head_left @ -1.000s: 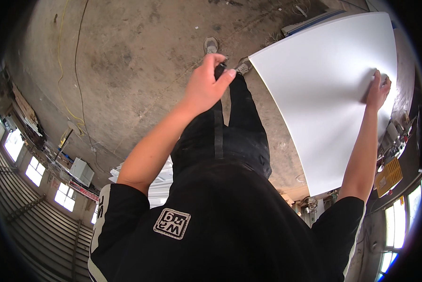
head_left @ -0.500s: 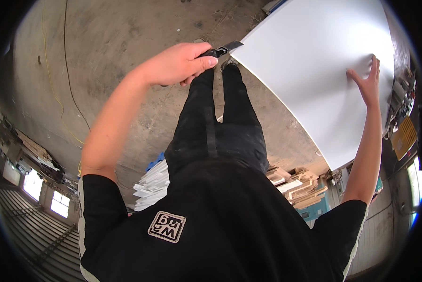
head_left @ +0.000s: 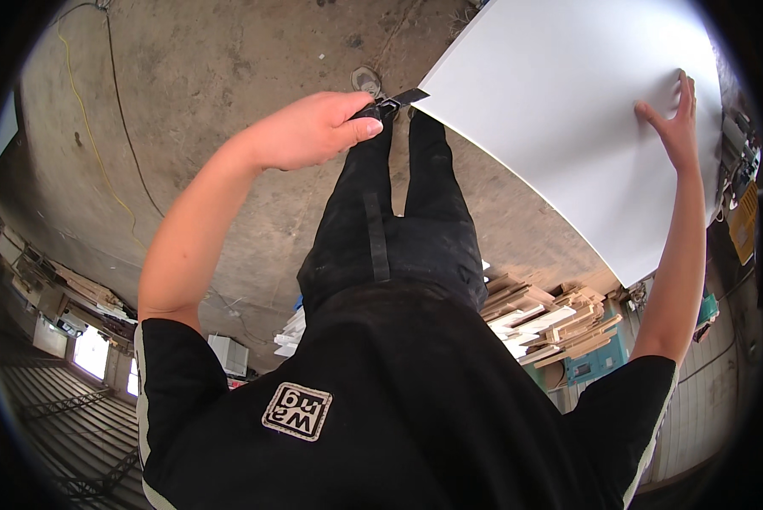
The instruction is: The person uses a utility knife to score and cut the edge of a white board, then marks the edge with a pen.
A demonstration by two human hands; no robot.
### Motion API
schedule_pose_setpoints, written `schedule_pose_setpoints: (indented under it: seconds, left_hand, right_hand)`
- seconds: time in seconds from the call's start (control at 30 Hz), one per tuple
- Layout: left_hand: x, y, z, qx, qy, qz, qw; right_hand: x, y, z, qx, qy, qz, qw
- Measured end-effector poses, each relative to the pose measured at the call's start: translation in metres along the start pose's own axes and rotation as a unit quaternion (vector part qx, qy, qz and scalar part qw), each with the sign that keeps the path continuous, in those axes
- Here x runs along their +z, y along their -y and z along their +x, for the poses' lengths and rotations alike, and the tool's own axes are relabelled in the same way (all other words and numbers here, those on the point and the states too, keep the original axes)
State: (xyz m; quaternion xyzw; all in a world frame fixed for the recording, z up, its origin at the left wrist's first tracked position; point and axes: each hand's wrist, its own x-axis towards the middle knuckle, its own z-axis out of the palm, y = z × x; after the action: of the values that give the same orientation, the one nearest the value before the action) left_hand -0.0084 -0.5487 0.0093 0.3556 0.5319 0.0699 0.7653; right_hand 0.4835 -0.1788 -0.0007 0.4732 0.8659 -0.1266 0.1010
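My left hand (head_left: 313,130) is closed around a utility knife (head_left: 390,105) with a dark handle. Its black blade sticks out to the right, the tip close to the near left corner of a large white panel (head_left: 534,102); I cannot tell if the two touch. My right hand (head_left: 679,127) lies on the panel's right part with thumb and fingers spread. Below the knife are my legs in black trousers (head_left: 428,170), and one shoe (head_left: 365,81) shows beyond my left hand.
Stacked wooden strips (head_left: 551,323) lie behind me to the right, beside a teal machine (head_left: 598,361). A yellow cord (head_left: 93,136) and a dark cable (head_left: 120,110) run over the concrete floor (head_left: 220,68) at left. A yellow object (head_left: 743,221) stands past the panel's right edge.
The view has shifted a little, and a shoe has come into sight. My left hand with the knife has moved slightly left and nearer; my right hand still rests on the panel.
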Motion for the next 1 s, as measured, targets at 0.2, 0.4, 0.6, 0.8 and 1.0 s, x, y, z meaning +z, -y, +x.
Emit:
schedule_pose_setpoints:
  seconds: [0.2,0.4,0.6,0.8,1.0]
  left_hand:
    - [0.006,0.005,0.002,-0.003,0.0,0.003,1.0]
    - [0.011,0.01,0.003,0.003,0.0,-0.034,0.999]
    - [0.021,0.005,0.01,0.014,-0.009,-0.037,0.999]
    - [0.041,0.013,0.028,0.083,-0.031,0.03,0.996]
    - [0.051,-0.014,0.034,0.043,-0.003,0.032,0.999]
  right_hand:
    - [-0.003,0.005,0.0,0.013,0.018,0.006,1.0]
    - [-0.001,0.014,0.0,0.024,0.017,0.006,1.0]
    - [-0.001,0.011,-0.002,0.031,0.014,0.005,0.999]
    - [-0.001,0.012,-0.001,0.024,0.01,0.007,1.0]
    - [-0.001,0.013,-0.002,0.028,0.007,0.002,1.0]
